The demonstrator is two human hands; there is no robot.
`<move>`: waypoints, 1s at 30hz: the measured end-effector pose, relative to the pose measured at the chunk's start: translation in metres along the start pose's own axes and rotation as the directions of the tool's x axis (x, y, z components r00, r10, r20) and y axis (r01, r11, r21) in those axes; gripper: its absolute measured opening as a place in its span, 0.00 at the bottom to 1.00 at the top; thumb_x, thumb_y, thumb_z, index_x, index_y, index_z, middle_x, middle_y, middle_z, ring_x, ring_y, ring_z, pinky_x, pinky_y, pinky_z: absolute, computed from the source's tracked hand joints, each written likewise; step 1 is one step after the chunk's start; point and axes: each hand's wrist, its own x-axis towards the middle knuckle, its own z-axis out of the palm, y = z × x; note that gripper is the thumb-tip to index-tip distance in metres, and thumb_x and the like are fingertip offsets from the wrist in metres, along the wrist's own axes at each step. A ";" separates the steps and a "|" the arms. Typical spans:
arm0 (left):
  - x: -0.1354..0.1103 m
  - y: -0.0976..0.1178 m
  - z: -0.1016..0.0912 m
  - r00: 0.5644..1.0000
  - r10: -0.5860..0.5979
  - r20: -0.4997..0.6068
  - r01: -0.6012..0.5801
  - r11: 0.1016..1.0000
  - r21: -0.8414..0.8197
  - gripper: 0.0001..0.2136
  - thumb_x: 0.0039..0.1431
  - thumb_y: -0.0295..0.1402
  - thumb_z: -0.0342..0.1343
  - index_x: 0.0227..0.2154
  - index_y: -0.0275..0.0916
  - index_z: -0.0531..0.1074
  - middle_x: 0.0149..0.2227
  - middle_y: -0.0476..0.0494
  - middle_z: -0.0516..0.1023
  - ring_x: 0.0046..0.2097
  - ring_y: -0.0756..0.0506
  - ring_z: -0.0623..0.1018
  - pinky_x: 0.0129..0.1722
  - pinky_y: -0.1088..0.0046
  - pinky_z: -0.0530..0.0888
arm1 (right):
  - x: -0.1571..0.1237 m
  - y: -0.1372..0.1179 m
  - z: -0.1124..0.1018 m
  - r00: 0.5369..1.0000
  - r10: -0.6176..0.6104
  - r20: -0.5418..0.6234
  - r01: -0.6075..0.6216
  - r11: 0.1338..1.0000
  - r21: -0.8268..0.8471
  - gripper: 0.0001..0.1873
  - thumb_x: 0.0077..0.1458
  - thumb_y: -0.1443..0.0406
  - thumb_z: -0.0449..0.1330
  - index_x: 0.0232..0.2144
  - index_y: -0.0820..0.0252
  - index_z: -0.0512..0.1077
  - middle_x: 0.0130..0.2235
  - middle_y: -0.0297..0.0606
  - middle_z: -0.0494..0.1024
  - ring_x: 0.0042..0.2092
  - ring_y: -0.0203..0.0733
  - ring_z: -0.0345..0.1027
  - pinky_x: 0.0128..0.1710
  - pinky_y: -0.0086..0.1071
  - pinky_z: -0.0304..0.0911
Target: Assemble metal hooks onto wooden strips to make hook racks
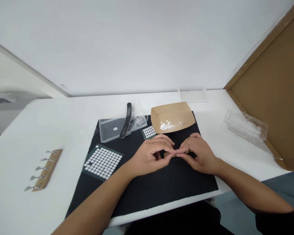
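Over the black mat (161, 192), my left hand (152, 155) and my right hand (199, 153) meet fingertip to fingertip. Both are closed in a pinch on a tiny, dark, shiny piece (176, 152), too small to name. Right beneath the fingers lies a narrow tan wooden strip (166, 154), mostly covered by them. Just beyond my hands stands a brown paper tray (168, 110) with small white bits (166, 125) in it. A small dark sheet of white round stickers (149, 132) lies beyond my left hand.
Left on the mat is a larger sheet of white stickers (104, 161). A clear plastic case (107, 132) holds small clear pieces, with a black curved file (126, 120) across it. A wooden strip with metal clips (47, 171) lies far left; a clear box (246, 124) stands right.
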 end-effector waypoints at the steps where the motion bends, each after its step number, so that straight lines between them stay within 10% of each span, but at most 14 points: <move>1: 0.000 0.000 0.000 1.000 0.004 -0.001 -0.004 1.000 0.003 0.06 0.62 0.23 0.66 0.39 0.41 0.83 0.34 0.42 0.87 0.44 0.40 0.87 0.50 0.55 0.85 | 0.000 0.000 0.000 1.000 0.001 0.002 -0.001 1.000 -0.002 0.01 0.72 0.65 0.64 0.43 0.55 0.75 0.37 0.31 0.84 0.38 0.38 0.78 0.46 0.39 0.59; 11: -0.001 0.000 -0.001 1.000 -0.015 0.011 0.014 0.999 0.035 0.04 0.64 0.25 0.66 0.39 0.39 0.83 0.34 0.42 0.87 0.46 0.41 0.86 0.45 0.63 0.86 | -0.002 -0.001 0.001 0.994 0.105 0.030 -0.107 0.992 0.064 0.01 0.71 0.64 0.65 0.43 0.55 0.75 0.37 0.31 0.83 0.35 0.37 0.76 0.46 0.39 0.58; 21: -0.002 0.005 0.004 0.993 -0.113 -0.018 0.114 0.993 0.045 0.06 0.62 0.23 0.64 0.38 0.38 0.83 0.34 0.40 0.86 0.48 0.41 0.84 0.18 0.87 0.72 | -0.001 -0.001 0.001 0.987 0.155 0.045 -0.157 0.985 0.065 0.03 0.71 0.63 0.65 0.41 0.55 0.76 0.35 0.31 0.83 0.33 0.37 0.74 0.46 0.40 0.58; 30: -0.001 0.008 0.007 0.981 -0.190 -0.046 0.190 0.982 -0.008 0.08 0.54 0.20 0.63 0.32 0.37 0.83 0.31 0.41 0.85 0.45 0.41 0.83 0.19 0.88 0.73 | 0.000 -0.003 0.003 0.981 0.176 0.076 -0.184 0.976 0.119 0.06 0.71 0.60 0.65 0.41 0.54 0.79 0.36 0.33 0.84 0.34 0.39 0.75 0.45 0.40 0.60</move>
